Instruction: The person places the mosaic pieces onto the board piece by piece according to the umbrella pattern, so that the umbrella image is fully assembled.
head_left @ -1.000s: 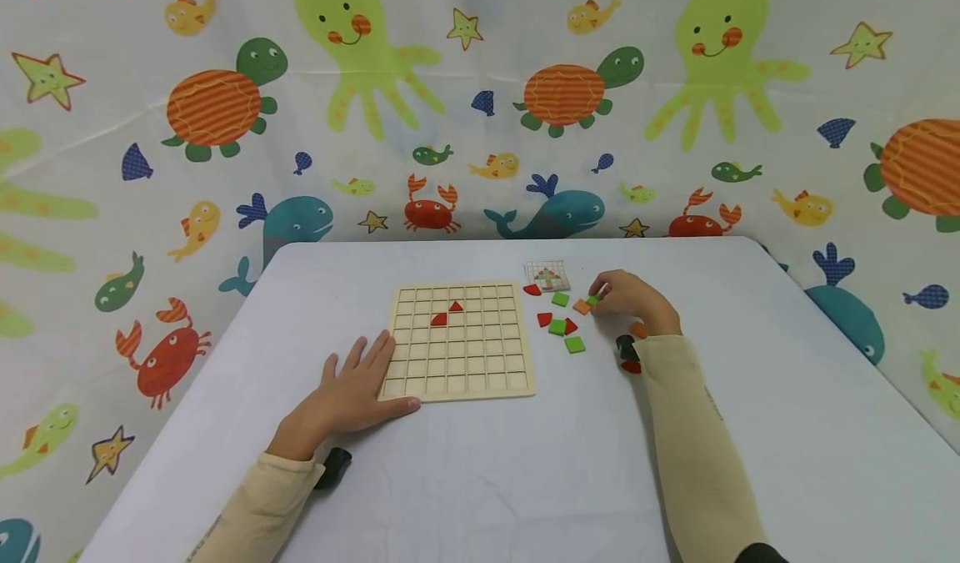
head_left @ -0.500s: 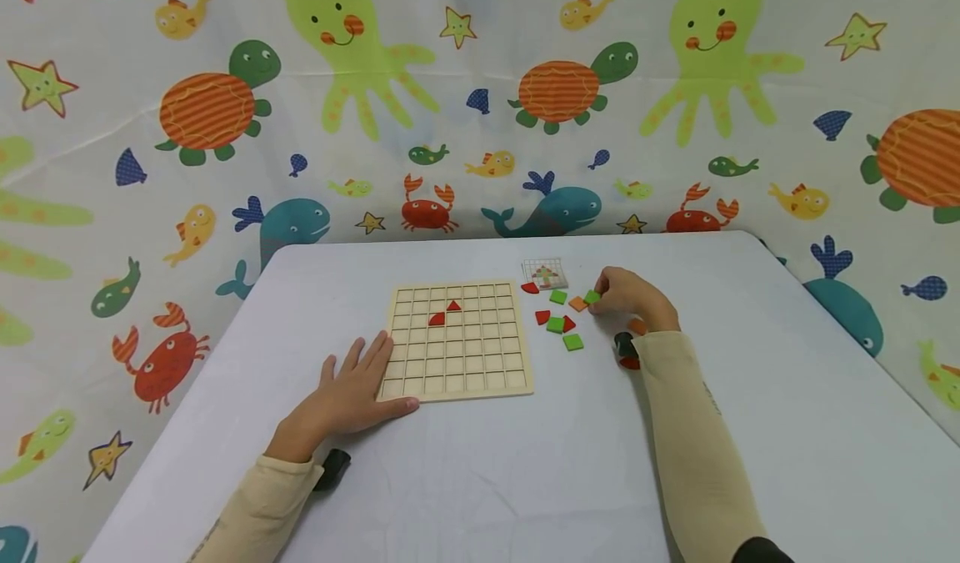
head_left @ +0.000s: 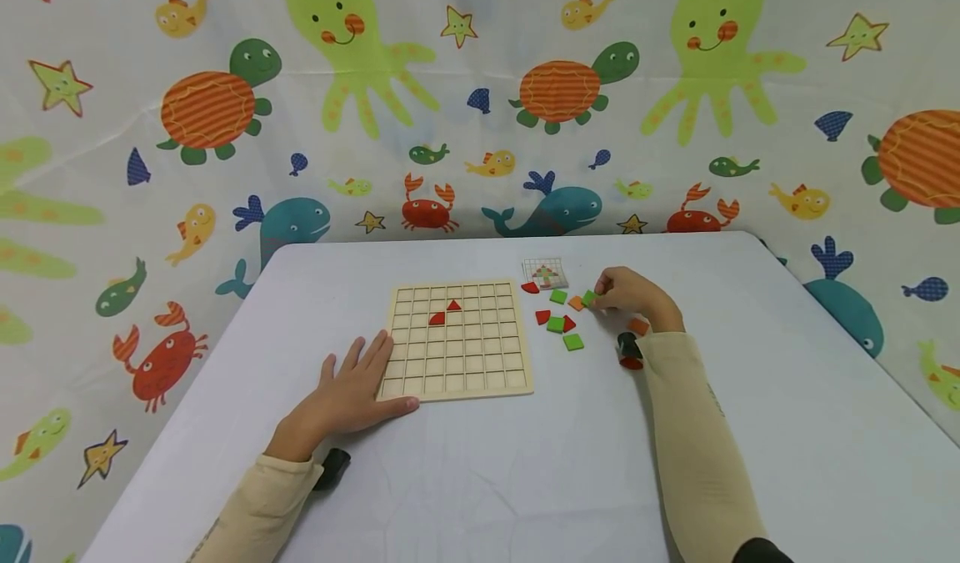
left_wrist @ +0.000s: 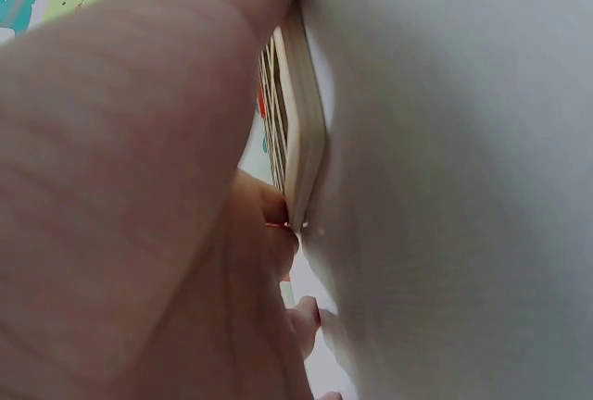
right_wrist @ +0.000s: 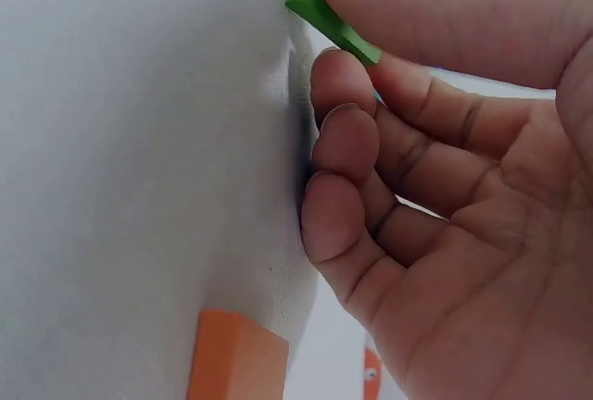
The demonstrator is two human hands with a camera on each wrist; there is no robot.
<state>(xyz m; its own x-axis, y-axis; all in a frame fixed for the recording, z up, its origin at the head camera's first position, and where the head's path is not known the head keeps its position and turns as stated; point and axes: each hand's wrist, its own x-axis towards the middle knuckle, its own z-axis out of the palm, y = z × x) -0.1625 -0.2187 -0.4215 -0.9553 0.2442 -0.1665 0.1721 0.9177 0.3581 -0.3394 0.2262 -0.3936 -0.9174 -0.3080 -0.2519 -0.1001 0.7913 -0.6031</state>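
Note:
My left hand [head_left: 345,392] lies with its fingers spread along the left edge and near corner of a wooden grid board [head_left: 463,384]; in the left wrist view, thumb and fingertips touch the board's side [left_wrist: 306,131]. On the board sit a red triangle [head_left: 454,305] and a red quarter-circle piece [head_left: 438,319]. To the right, my right hand [head_left: 636,296] pinches a green square tile [right_wrist: 320,2] between thumb and index finger, just above the white table, while its other fingers curl. An orange tile [head_left: 576,303] is close beside the held one.
Loose green tiles [head_left: 573,343] and red pieces [head_left: 543,318] lie between board and right hand. A small pattern card [head_left: 546,273] is behind them. Another orange piece [head_left: 638,326] sits near my right wrist. A sea-animal cloth [head_left: 465,62] hangs behind the table.
The green tile in my right hand shows more fully than a second ago and has shifted slightly left, nearer the orange tile. My left hand has stayed on the board.

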